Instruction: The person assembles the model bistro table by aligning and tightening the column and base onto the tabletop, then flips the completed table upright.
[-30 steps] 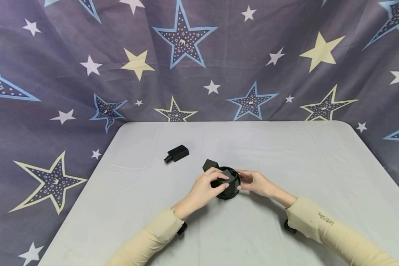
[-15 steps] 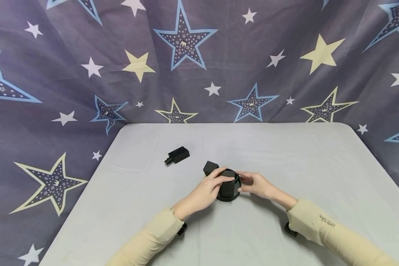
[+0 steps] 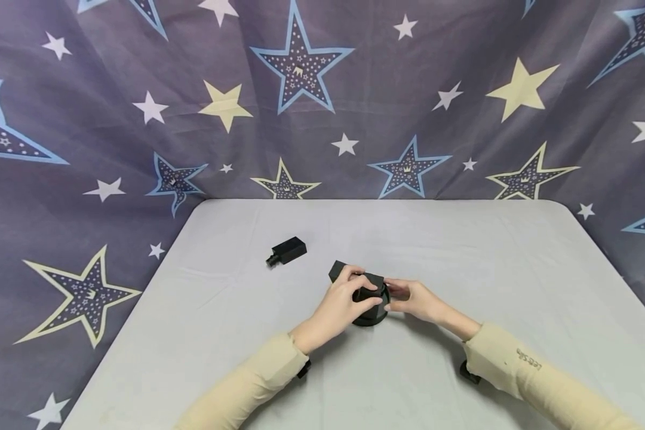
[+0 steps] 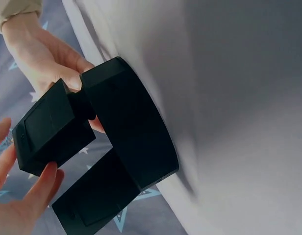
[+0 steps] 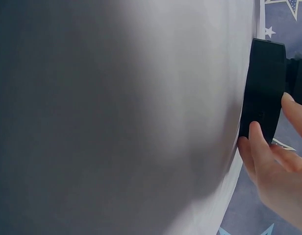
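A round black base point(image 3: 369, 321) rests on the table, its curved side wall point(image 4: 134, 122) large in the left wrist view. The left hand point(image 3: 335, 307) pinches a black block point(image 4: 55, 129) that stands on the base by a narrow neck. Another black block point(image 4: 97, 196) sticks out from the base's edge; in the head view this block point(image 3: 337, 270) is partly behind the left hand. The right hand point(image 3: 416, 300) grips the base's right side, with fingers point(image 5: 259, 142) on the outer wall point(image 5: 264, 88) and the thumb at its upper edge.
A loose black block with a narrow stepped end point(image 3: 290, 250) lies on the white-covered table point(image 3: 462, 239), behind and left of the hands. A dark star-patterned cloth point(image 3: 355, 89) hangs behind the table. Black wrist devices show under both sleeves.
The left hand has shifted its fingers round the block on the base, and the block has turned. The right hand has stayed at the base's side.
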Available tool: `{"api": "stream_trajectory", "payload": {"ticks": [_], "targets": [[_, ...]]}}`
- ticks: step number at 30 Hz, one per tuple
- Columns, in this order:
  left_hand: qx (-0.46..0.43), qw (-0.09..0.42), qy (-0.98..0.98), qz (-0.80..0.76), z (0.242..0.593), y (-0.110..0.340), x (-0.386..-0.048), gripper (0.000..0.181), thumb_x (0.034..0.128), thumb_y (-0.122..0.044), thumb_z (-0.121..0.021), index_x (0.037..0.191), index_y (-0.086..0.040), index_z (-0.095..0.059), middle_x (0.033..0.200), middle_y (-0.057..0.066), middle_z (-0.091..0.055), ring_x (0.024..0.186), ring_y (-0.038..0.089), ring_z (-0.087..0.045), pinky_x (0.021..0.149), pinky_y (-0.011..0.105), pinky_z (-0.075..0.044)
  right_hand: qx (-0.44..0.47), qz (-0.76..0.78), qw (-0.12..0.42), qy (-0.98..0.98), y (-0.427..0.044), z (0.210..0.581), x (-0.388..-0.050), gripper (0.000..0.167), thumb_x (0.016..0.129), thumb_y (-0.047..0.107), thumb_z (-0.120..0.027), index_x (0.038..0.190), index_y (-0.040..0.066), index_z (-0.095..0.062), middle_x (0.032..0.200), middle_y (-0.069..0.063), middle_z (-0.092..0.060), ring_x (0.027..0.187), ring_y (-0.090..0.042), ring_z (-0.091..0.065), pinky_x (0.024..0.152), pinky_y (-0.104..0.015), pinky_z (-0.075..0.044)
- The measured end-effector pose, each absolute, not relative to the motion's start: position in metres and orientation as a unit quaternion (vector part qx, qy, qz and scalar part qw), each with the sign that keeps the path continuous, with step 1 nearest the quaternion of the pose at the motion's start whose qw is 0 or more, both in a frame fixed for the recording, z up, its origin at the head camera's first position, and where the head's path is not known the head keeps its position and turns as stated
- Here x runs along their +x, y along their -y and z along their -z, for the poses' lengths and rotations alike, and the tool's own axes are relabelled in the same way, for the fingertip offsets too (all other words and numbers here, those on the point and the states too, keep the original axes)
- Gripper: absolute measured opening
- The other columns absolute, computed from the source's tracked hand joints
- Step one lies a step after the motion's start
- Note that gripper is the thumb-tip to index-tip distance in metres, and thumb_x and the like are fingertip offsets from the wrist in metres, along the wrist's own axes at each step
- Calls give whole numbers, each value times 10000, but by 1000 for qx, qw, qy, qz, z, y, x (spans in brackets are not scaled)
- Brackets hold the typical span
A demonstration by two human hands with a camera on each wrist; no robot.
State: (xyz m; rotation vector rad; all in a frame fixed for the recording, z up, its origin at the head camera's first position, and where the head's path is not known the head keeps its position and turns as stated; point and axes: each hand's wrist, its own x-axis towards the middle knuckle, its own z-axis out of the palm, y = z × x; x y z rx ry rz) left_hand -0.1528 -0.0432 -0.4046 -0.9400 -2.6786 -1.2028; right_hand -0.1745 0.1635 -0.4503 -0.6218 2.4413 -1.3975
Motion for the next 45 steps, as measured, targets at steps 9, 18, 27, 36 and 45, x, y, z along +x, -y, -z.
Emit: {"api": "stream_trajectory", "payload": {"ticks": [9, 18, 27, 36, 45], "targets": [[-298, 48, 868, 393, 404, 41, -154, 155, 797, -230, -660, 868, -107, -598, 1116, 83, -453, 832, 143, -497, 682, 212, -468, -225, 488, 130, -833, -162, 448, -175, 563, 799, 99, -649, 1255, -120, -402, 1241, -294, -437, 1090, -393, -477, 891, -442, -422], [-316, 89, 873, 361, 403, 32, -150, 199, 790, -242, -668, 803, -96, -534, 1085, 93, -488, 919, 186, -558, 769, 243, -489, -240, 490, 165, -822, -167, 445, -185, 502, 825, 77, -613, 1238, -127, -415, 1211, -309, -452, 1042, -397, -512, 817, -357, -488], [-341, 111, 855, 374, 411, 38, -151, 149, 785, -138, -669, 805, -86, -531, 1119, 85, -553, 1048, 200, -532, 857, 264, -457, -254, 478, 167, -824, -173, 437, -205, 441, 831, 55, -582, 1208, -130, -446, 1106, -275, -549, 1011, -371, -540, 837, -397, -469], [-403, 63, 841, 356, 409, 52, -150, 189, 874, -109, -550, 1058, -65, -545, 1213, 71, -491, 1139, 172, -456, 948, 282, -385, -232, 482, 162, -829, -166, 429, -216, 436, 846, 105, -574, 1223, -83, -462, 1082, -235, -579, 1012, -336, -546, 834, -370, -474], [-472, 71, 830, 289, 407, 61, -150, 345, 874, 17, -468, 1158, -142, -581, 1266, 112, -448, 1186, 230, -390, 994, 347, -334, -251, 495, 163, -816, -151, 423, -222, 420, 856, 115, -565, 1232, -50, -474, 1102, -212, -576, 1025, -305, -547, 841, -339, -474]]}}
